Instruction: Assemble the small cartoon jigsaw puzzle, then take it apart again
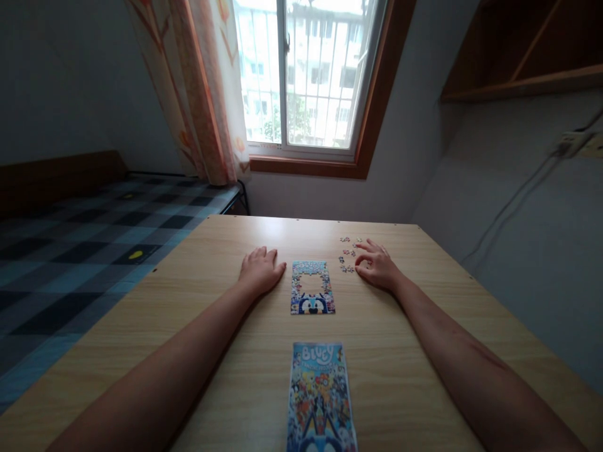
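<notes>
Between my hands lies a partly assembled jigsaw puzzle (pixel 313 304), its border joined and a hole in the middle that shows the bare tabletop. A blue cartoon dog face fills its lower part. My left hand (pixel 260 271) rests flat on the table just left of the puzzle, fingers apart and holding nothing. To the right, my right hand (pixel 379 269) is over the table beside several loose puzzle pieces (pixel 347 252). Its fingers are spread and bent, with thumb and index finger apart near the pieces. No piece shows clearly in its grasp.
A colourful Bluey picture sheet or box (pixel 321 395) lies nearer to me on the wooden table (pixel 226 402). A bed with a checked cover (pixel 94 251) stands at the left. Beyond the table are a curtain (pixel 202 94) and a barred window (pixel 320 81); a shelf (pixel 522 81) hangs at right.
</notes>
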A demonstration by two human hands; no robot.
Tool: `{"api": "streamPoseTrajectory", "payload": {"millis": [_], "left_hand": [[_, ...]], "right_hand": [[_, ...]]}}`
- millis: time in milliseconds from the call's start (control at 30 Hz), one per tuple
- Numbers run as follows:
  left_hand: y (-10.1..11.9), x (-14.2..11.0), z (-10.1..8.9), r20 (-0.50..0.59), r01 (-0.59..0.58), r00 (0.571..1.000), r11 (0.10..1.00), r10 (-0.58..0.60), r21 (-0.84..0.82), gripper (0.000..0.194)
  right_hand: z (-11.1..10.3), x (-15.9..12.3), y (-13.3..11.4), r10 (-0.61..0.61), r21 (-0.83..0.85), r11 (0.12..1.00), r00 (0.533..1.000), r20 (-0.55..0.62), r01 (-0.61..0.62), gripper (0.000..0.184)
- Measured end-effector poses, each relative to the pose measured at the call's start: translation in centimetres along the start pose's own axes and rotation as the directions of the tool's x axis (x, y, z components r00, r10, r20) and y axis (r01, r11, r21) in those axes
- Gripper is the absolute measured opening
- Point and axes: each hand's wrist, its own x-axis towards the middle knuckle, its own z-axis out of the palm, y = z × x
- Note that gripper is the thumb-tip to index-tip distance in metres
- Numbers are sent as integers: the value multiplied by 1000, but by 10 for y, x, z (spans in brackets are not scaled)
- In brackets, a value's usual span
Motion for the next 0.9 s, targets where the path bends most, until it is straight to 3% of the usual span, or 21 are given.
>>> {"api": "streamPoseTrajectory", "payload": {"millis": [433, 533, 667, 767, 900], "left_hand": [[1, 0, -1, 13, 2, 1000, 1000, -2, 7, 59], [0, 0, 0, 7, -1, 1000, 1000, 1, -2, 59], [0, 0, 0, 6, 4, 1000, 1000, -4, 20, 58], [1, 0, 0, 9, 6, 1000, 1000, -6, 23, 59], [1, -1, 0, -3, -2, 1000, 1000, 2, 10, 58]], "right_hand": [[3, 1, 3, -21, 39, 999, 1000, -23, 22, 13], [-1, 2, -2, -39, 118, 992, 992, -122, 53, 11], [-10, 5, -17, 28, 290, 954, 937, -348, 79, 7], [-14, 9, -33, 156, 488, 872, 928, -338, 32, 10], [-10, 14, -54, 247, 794, 603, 965, -93, -78, 18]]}}
